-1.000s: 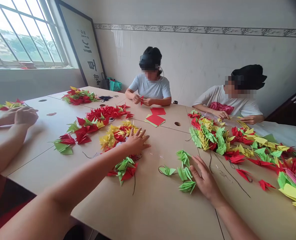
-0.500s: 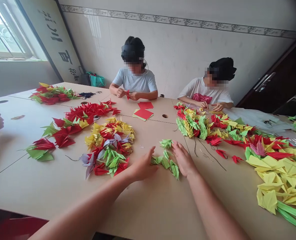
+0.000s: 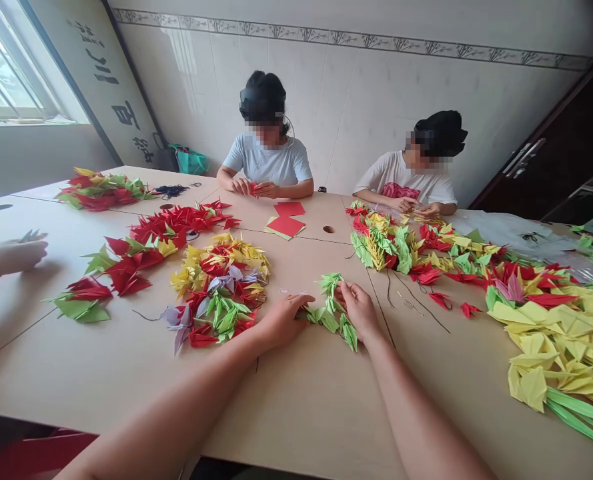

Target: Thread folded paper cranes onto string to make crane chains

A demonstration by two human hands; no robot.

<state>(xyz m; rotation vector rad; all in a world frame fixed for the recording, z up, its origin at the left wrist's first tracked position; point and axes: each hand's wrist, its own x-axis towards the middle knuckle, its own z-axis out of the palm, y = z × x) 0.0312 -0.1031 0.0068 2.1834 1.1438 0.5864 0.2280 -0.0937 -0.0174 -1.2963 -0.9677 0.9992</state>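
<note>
A short string of green folded-paper cranes (image 3: 329,320) lies in a curve on the table in front of me. At its left end, my left hand (image 3: 282,323) rests with bent fingers closed about the end crane; the fingertips are partly hidden. My right hand (image 3: 361,312) pinches the upper right part of the same string between thumb and fingers. Just left of my left hand sits a coiled garland of yellow, red, purple and green cranes (image 3: 221,293).
Heaped red, green and yellow cranes (image 3: 551,333) cover the right side. A red crane row (image 3: 176,227) lies left. Red paper squares (image 3: 289,209) lie ahead. Two people sit opposite, handling paper pieces. Another person's hand (image 3: 19,257) reaches in from the left.
My hands have gone from spread beside the green crane string to fingers closed on it. The other person's hand at left has come further into view, holding something small.
</note>
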